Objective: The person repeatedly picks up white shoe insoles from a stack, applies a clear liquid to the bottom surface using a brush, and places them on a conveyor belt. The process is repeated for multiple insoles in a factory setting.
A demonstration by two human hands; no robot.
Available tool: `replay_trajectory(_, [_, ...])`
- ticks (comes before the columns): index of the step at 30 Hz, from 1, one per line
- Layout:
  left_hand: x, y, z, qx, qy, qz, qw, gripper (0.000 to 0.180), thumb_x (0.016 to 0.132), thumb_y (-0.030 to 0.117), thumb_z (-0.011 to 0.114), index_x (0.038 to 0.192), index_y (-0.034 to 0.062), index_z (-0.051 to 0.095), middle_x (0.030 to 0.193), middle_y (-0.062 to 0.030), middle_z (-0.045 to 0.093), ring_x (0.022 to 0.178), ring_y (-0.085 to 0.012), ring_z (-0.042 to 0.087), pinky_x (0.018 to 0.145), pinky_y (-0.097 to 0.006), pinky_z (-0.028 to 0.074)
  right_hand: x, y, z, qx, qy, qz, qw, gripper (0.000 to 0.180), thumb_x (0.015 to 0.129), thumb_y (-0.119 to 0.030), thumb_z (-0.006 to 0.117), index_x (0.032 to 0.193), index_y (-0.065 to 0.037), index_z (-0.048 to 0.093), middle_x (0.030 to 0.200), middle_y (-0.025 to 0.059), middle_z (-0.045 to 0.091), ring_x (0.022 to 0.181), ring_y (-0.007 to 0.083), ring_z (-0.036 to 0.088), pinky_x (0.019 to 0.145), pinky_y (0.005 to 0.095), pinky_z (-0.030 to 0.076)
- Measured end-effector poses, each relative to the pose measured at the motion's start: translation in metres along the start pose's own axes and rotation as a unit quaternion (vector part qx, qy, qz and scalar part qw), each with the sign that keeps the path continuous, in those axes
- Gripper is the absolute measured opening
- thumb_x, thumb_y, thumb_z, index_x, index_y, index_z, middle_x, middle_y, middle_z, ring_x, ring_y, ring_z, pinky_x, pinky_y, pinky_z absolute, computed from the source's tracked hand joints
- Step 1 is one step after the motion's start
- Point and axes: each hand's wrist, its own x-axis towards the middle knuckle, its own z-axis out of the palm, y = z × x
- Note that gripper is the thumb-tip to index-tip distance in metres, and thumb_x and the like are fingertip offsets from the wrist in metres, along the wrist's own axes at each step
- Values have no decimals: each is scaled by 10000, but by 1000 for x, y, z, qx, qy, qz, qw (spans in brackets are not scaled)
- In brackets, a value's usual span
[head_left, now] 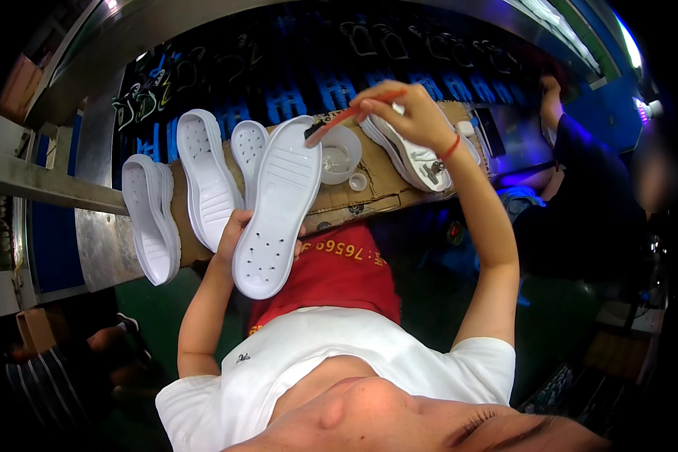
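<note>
My left hand [235, 230] grips a white shoe sole [279, 203] from beneath, its inner face turned up, with ribs across the middle and small holes at the near end. Between the fingers of my right hand [414, 117] is a brush [352, 113] with an orange-red handle. The brush's dark tip is at the right edge of the sole's far end; whether it touches I cannot tell. Right behind that edge stands a translucent plastic cup [343, 143], partly hidden by the sole. A small round white cap [358, 181] lies beside the cup.
Several white soles [204, 181] lean on the cardboard-covered bench [335, 207] to the left. More soles [399, 154] lie at the right, with metal pieces. Behind runs a dark rack [279, 98] with blue supports and shoe parts. Another person [595, 173] is at the right.
</note>
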Motion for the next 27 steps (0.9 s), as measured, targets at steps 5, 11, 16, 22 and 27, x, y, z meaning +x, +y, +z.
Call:
replay_trajectory(5, [10,-1,-19,45,-17,74,996,664,901,404,420,1401,-32,373,1229,-215,561,1049,-340,619,929,-449,519,-52,-24,42,128,41,62,989,184,941,-99,580,1031,11,696,849,99,718,811,173,688,762,274,519])
replay_trajectory(11, [13,4,-15,82,1,237,968,530,972,238,541,1418,25,349,1337,-151,517,1248,-263,514,1081,-434,397,-73,-34,59,163,-21,33,986,151,905,-87,617,982,-7,720,843,85,716,816,195,681,723,286,514])
replay_trajectory(16, [0,12,-26,146,54,255,954,669,850,56,697,1423,46,351,1340,-111,503,1251,-269,492,1081,-430,387,-73,-22,37,257,-80,139,953,186,922,-100,600,996,37,703,866,112,714,814,163,691,734,267,529])
replay_trajectory(22, [-1,21,8,623,118,408,657,783,688,78,781,1378,54,413,1322,-103,511,1223,-266,517,1024,-362,422,-64,-29,43,79,30,68,994,191,931,-123,604,986,31,703,826,98,714,786,159,682,718,265,525])
replay_trajectory(27, [3,15,11,543,129,503,660,765,649,123,843,1313,68,467,1274,-91,536,1181,-247,543,1044,-348,437,-70,-47,73,350,63,216,909,261,977,-155,548,980,62,692,790,117,719,768,140,677,753,261,527])
